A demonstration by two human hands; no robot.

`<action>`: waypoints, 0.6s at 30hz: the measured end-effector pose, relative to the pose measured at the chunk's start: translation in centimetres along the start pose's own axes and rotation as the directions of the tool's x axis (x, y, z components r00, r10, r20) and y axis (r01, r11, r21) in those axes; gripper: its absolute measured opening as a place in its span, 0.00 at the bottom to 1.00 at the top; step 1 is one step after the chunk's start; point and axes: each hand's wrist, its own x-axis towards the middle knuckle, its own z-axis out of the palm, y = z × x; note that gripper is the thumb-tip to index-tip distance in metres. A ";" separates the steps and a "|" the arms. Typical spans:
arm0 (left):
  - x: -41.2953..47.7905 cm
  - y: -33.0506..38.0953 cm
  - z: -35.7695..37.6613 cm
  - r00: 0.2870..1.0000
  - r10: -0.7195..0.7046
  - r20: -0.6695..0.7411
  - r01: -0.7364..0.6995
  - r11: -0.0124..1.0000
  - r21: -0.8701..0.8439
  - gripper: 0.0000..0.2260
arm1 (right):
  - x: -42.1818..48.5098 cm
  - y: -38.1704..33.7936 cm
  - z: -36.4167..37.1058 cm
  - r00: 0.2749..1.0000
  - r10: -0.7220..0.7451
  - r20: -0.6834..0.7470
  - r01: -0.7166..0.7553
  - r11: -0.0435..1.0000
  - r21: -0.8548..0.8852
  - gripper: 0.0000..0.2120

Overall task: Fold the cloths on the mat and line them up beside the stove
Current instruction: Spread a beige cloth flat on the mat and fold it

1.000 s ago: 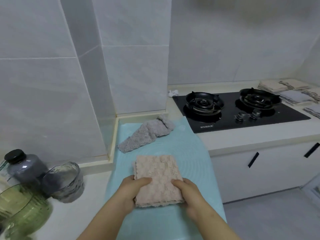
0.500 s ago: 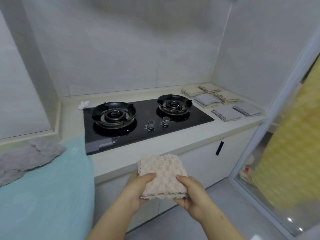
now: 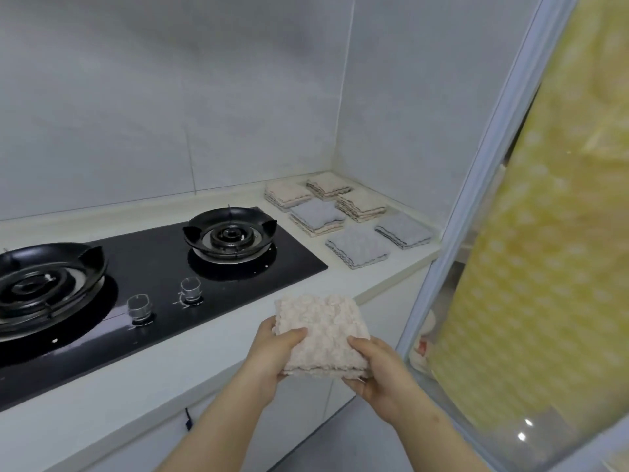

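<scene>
A folded pink cloth (image 3: 323,330) is held in the air in front of the counter edge. My left hand (image 3: 272,356) grips its left side with the thumb on top. My right hand (image 3: 377,373) grips its right near corner the same way. To the right of the black stove (image 3: 238,287), several folded cloths lie in rows on the counter: beige stacks (image 3: 287,195) at the back and grey ones (image 3: 357,248) nearer the front. The mat is out of view.
The stove has two burners (image 3: 228,235) and two knobs (image 3: 190,289) near its front edge. A glass sliding door frame (image 3: 452,243) with a yellow dotted curtain (image 3: 544,267) stands close on the right. The white counter (image 3: 170,366) front runs below my hands.
I have lifted the pink cloth off the teal mat and carried it right past the stove. The view has swung right; the mat and grey crumpled cloth have left the frame.
</scene>
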 end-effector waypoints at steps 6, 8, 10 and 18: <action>11.4 4.2 7.4 0.992 0.115 0.051 -0.116 0.993 0.023 0.23 | 10.8 -8.6 -2.2 0.998 -0.056 -0.019 0.056 0.998 -0.014 0.08; 15.0 5.6 9.8 0.986 0.159 0.046 -0.162 0.985 0.056 0.26 | 14.6 -11.4 -3.0 0.997 -0.073 -0.020 0.073 0.997 -0.032 0.09; 17.6 6.4 11.8 0.983 0.180 0.042 -0.183 0.979 0.090 0.30 | 17.5 -13.5 -3.9 0.996 -0.090 -0.007 0.090 0.995 -0.032 0.09; 27.1 6.5 20.7 0.971 0.241 0.002 -0.235 0.944 0.230 0.22 | 28.2 -21.0 -9.7 0.994 -0.074 0.076 0.078 0.996 -0.051 0.10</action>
